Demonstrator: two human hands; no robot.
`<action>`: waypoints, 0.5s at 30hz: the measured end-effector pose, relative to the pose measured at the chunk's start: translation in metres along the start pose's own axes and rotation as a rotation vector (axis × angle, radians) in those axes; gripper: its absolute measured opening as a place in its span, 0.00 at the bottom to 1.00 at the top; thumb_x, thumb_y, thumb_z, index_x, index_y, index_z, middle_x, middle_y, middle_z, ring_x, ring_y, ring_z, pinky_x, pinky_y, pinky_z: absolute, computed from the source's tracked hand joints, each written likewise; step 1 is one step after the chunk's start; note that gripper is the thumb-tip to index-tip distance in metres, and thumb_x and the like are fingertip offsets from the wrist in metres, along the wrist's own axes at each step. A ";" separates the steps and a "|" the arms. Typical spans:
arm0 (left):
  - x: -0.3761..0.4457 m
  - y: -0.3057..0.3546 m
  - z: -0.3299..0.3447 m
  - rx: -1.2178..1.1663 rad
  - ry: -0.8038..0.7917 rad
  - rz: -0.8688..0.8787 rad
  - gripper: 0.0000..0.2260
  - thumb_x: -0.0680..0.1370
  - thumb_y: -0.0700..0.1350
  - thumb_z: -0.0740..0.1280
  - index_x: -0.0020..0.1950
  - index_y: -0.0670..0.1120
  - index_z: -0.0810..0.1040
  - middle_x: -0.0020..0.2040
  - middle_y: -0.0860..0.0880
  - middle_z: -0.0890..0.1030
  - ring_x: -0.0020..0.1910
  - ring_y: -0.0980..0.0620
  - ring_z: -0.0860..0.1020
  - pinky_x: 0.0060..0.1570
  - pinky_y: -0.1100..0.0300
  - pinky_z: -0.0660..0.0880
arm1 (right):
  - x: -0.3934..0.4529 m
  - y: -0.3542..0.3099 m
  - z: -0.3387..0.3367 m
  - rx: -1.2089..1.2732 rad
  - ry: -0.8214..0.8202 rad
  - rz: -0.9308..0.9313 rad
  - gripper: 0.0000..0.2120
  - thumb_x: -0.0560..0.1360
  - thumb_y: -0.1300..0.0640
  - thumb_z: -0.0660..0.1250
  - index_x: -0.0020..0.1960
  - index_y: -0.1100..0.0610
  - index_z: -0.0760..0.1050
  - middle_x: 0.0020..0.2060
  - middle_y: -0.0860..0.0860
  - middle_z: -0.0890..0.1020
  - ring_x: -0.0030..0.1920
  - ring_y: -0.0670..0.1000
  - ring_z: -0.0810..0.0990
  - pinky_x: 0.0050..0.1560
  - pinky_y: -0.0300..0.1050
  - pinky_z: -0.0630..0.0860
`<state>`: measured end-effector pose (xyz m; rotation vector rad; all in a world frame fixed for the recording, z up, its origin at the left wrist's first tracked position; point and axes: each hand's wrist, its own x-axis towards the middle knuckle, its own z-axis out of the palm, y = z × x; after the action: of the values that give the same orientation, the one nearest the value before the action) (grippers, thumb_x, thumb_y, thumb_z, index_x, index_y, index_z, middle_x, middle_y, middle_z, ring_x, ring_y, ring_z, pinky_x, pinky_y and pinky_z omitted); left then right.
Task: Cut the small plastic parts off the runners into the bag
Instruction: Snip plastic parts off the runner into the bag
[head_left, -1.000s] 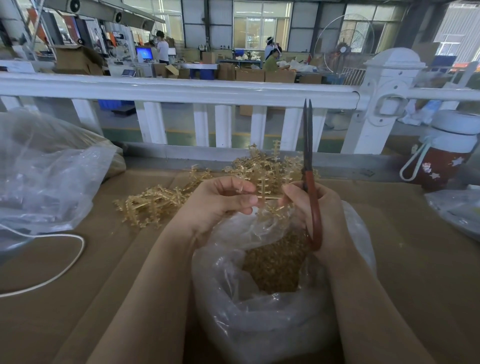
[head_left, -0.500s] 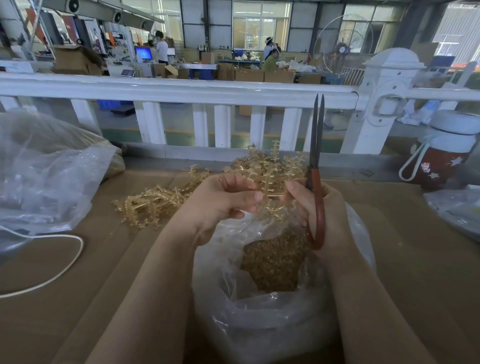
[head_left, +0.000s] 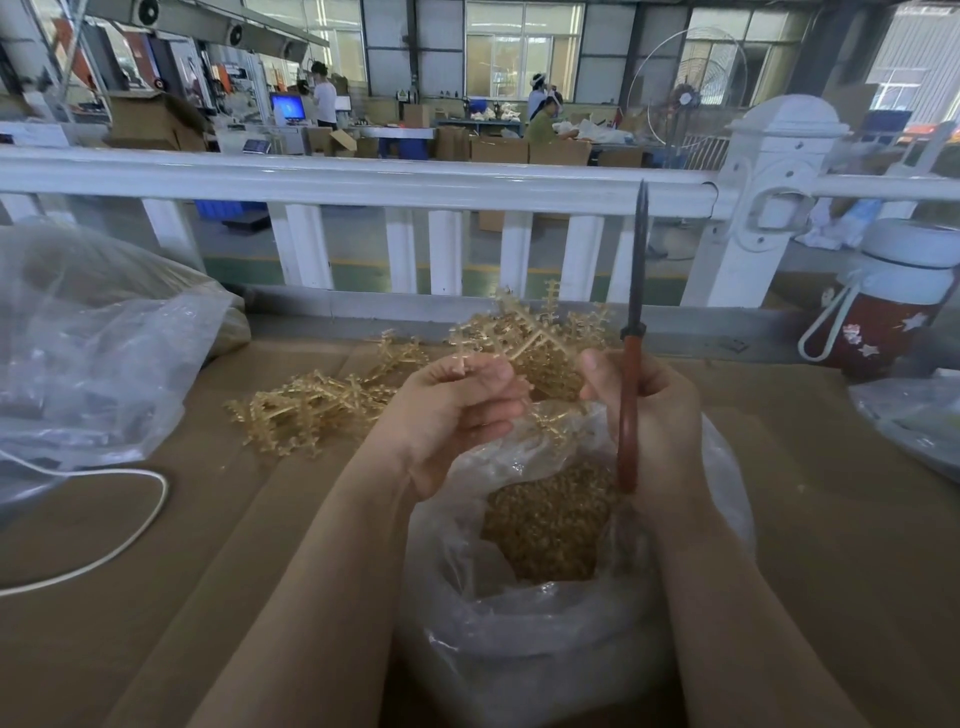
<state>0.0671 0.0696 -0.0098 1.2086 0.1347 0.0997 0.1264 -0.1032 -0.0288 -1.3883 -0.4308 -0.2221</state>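
Note:
My left hand (head_left: 451, 415) pinches an amber plastic runner (head_left: 511, 349) just above the open clear bag (head_left: 524, 639), which holds a heap of small amber parts (head_left: 545, 525). My right hand (head_left: 662, 415) grips red-handled scissors (head_left: 631, 395); their dark blades are together and point straight up. More runners lie in a pile (head_left: 311, 410) on the table to the left, and another heap (head_left: 561, 332) sits behind my hands.
The cardboard-covered table (head_left: 831, 519) ends at a white railing (head_left: 363, 179). A large clear bag (head_left: 88, 353) and a white cable (head_left: 104, 551) lie at the left. A red and white bottle (head_left: 893, 306) and another plastic bag (head_left: 914, 415) stand at the right.
The scissors have shifted slightly right and their blades have come together. My left hand has lifted the runner a little higher above the bag.

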 end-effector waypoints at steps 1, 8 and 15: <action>0.000 -0.001 -0.001 -0.029 0.004 0.004 0.09 0.68 0.46 0.74 0.46 0.46 0.82 0.44 0.46 0.86 0.39 0.53 0.85 0.37 0.62 0.79 | 0.000 0.001 0.001 -0.037 0.004 -0.015 0.17 0.66 0.40 0.74 0.41 0.54 0.81 0.31 0.43 0.82 0.32 0.39 0.79 0.35 0.31 0.74; 0.001 -0.003 -0.001 -0.030 -0.017 0.027 0.07 0.69 0.46 0.74 0.45 0.45 0.83 0.41 0.48 0.86 0.38 0.55 0.84 0.37 0.63 0.79 | 0.001 0.010 0.008 -0.316 -0.076 -0.008 0.07 0.71 0.52 0.79 0.42 0.52 0.82 0.37 0.52 0.84 0.40 0.52 0.83 0.43 0.50 0.82; 0.001 -0.004 0.000 -0.026 -0.063 0.045 0.09 0.67 0.45 0.76 0.45 0.45 0.83 0.42 0.45 0.86 0.40 0.54 0.85 0.39 0.63 0.79 | 0.002 0.010 0.009 -0.296 -0.074 0.000 0.07 0.72 0.54 0.78 0.42 0.55 0.82 0.37 0.56 0.84 0.41 0.59 0.83 0.45 0.60 0.81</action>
<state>0.0686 0.0681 -0.0132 1.1877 0.0505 0.1024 0.1305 -0.0929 -0.0363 -1.6905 -0.4727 -0.2427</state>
